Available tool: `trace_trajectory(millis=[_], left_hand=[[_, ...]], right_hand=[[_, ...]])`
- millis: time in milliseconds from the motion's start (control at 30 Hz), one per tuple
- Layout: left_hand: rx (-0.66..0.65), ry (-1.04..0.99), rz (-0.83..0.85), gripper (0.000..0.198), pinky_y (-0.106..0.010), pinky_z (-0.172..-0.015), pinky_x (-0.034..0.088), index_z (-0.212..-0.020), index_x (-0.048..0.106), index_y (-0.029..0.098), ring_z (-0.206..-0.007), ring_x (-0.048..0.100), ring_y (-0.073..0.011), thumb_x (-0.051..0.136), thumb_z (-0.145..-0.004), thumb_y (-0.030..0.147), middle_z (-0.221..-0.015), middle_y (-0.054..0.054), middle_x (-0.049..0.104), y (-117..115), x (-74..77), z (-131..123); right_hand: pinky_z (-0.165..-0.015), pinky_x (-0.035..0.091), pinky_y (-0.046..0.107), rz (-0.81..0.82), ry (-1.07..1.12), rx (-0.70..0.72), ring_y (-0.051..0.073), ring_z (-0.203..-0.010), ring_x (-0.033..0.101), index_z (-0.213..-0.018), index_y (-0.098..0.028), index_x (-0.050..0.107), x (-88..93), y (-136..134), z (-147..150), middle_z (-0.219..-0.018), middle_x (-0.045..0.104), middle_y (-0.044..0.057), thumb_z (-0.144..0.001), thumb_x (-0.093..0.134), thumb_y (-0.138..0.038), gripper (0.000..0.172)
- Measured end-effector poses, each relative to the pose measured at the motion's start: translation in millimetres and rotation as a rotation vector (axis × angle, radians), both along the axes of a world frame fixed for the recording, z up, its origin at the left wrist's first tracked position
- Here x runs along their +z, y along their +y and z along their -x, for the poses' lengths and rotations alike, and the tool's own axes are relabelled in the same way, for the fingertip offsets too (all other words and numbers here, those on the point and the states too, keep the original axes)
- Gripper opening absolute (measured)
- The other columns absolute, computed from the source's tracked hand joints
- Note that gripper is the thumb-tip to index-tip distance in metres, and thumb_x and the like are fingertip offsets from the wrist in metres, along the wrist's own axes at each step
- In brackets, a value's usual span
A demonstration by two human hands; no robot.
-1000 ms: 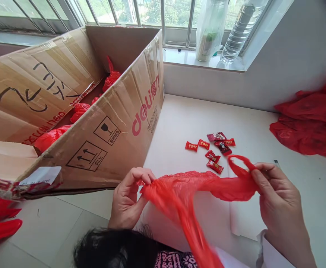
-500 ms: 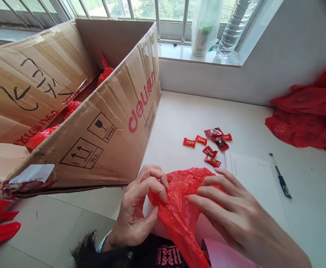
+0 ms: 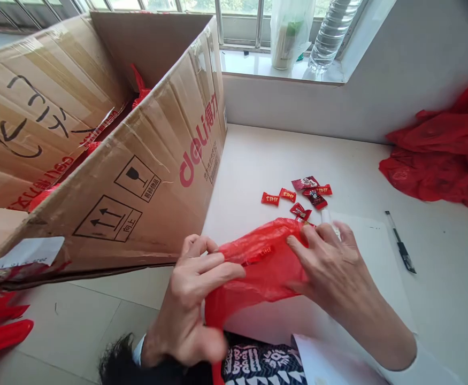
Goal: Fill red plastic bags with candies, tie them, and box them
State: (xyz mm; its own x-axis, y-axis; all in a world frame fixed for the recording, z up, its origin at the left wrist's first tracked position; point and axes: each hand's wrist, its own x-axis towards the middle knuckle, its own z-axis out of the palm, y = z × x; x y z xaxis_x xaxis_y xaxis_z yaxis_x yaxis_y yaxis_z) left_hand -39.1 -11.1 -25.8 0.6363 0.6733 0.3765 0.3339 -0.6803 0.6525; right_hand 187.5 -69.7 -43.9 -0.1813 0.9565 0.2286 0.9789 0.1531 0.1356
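Note:
A thin red plastic bag (image 3: 253,291) is stretched sideways between my two hands, low over the white table. My left hand (image 3: 196,294) grips its left side with curled fingers, the thumb apart and blurred. At the bag's right edge, my right hand (image 3: 334,262) pinches the plastic between thumb and fingers. Gold lettering like a candy wrapper's shows through the film near the bag's top. Just beyond the bag lie several wrapped candies (image 3: 314,199) in red and dark wrappers; the nearest is partly hidden by the bag.
A large open cardboard box (image 3: 169,176) with red bags inside stands at the left. A pen (image 3: 401,243) and a sheet of paper (image 3: 372,256) lie at right, below heaped red bags (image 3: 438,155). A plastic bottle (image 3: 332,40) stands on the windowsill.
The bunched bag has been spread wider between my hands. My right hand has turned and now grips its right edge; my left thumb has moved away from the fingers. The view has shifted slightly.

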Motion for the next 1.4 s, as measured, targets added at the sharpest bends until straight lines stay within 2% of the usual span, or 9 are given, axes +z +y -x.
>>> trace_trajectory(millis=[133,333,600,767,867,1000,1133,1267,1400], left_hand=[[0.232,0.451,-0.302,0.022,-0.049,-0.08,0.032,-0.083,0.07,0.022,-0.083,0.047,-0.0269,0.062,-0.083,0.043,-0.078,-0.007,0.06,-3.4,3.0,-10.3],[0.292,0.483,-0.397,0.029,-0.062,-0.097,0.033,-0.055,0.057,0.015,-0.124,0.036,-0.0417,0.064,-0.082,0.025,-0.137,-0.016,0.045,-21.5,3.2,-11.2],[0.32,0.641,-0.086,0.022,-0.039,-0.079,0.059,-0.108,0.055,0.016,-0.1,0.065,-0.0248,0.043,-0.089,0.015,-0.151,-0.018,0.026,-36.7,-10.6,2.0],[0.295,0.59,-0.017,0.062,-0.037,-0.106,0.044,-0.145,0.021,0.014,-0.136,0.036,-0.022,0.04,-0.086,0.01,-0.153,-0.013,0.025,-32.4,-21.7,0.8],[0.285,0.577,0.009,0.072,-0.035,-0.109,0.04,-0.149,0.009,0.013,-0.141,0.025,-0.0207,0.042,-0.085,0.009,-0.156,-0.014,0.015,-30.4,-27.8,2.0],[0.271,0.541,0.083,0.078,-0.035,-0.109,0.039,-0.149,0.001,0.014,-0.142,0.023,-0.0223,0.043,-0.084,0.009,-0.158,-0.014,0.005,-29.1,-31.5,5.9],[0.338,0.504,0.023,0.065,-0.037,-0.097,0.051,-0.148,0.012,0.022,-0.135,0.038,-0.0277,0.04,-0.091,0.016,-0.158,-0.013,0.002,-24.4,-36.3,11.8],[0.43,0.522,-0.115,0.057,-0.031,-0.059,0.061,-0.144,0.025,0.027,-0.099,0.068,-0.0293,0.046,-0.093,0.042,-0.152,-0.018,0.026,-12.6,-48.4,16.0],[0.391,0.537,-0.143,0.047,-0.03,-0.061,0.062,-0.142,0.028,0.028,-0.085,0.072,-0.0226,0.038,-0.096,0.032,-0.137,-0.013,0.049,-1.7,-56.1,11.1]], right_hand=[[-0.106,0.002,0.068,-0.015,-0.078,0.025,0.044,-0.129,0.033,-0.124,-0.013,0.055,-4.6,-1.7,-12.3,-0.144,0.04,0.022,-0.04,0.08,-0.057,0.098],[-0.106,-0.007,0.068,-0.004,-0.062,0.015,0.041,-0.141,0.014,-0.134,-0.003,0.043,-10.4,-11.7,-18.9,-0.152,0.02,0.024,-0.062,0.063,-0.045,0.086],[-0.099,0.02,0.07,-0.019,-0.022,0.052,0.043,-0.133,0.031,-0.115,-0.011,0.059,-9.4,-23.8,-5.1,-0.145,0.037,0.024,-0.079,0.057,-0.021,0.037],[-0.084,0.047,0.039,-0.193,0.076,0.32,0.028,-0.103,0.054,-0.109,-0.007,0.064,10.3,-10.8,19.5,-0.112,0.063,0.017,-0.085,0.049,-0.005,0.028],[-0.068,0.05,0.032,-0.062,0.148,0.333,0.022,-0.085,0.057,-0.105,-0.011,0.063,-11.8,-1.7,28.7,-0.087,0.064,0.01,-0.082,0.047,0.002,0.031],[-0.068,0.051,0.035,0.146,0.11,0.271,0.025,-0.101,0.056,-0.125,-0.021,0.051,-59.9,-1.9,28.4,-0.119,0.057,0.012,-0.077,0.041,0.006,0.056],[-0.063,0.052,0.035,0.241,0.066,0.244,0.024,-0.09,0.059,-0.123,-0.019,0.049,-72.7,-5.8,25.0,-0.118,0.056,0.012,-0.072,0.041,0.007,0.058],[-0.058,0.052,0.031,0.276,0.095,0.175,0.021,-0.076,0.062,-0.114,-0.019,0.051,-63.1,-1.7,28.8,-0.103,0.061,0.008,-0.067,0.042,0.008,0.055],[-0.054,0.051,0.029,0.302,0.127,0.1,0.019,-0.066,0.063,-0.107,-0.02,0.052,-60.6,4.8,30.2,-0.095,0.063,0.005,-0.064,0.04,0.009,0.053]])
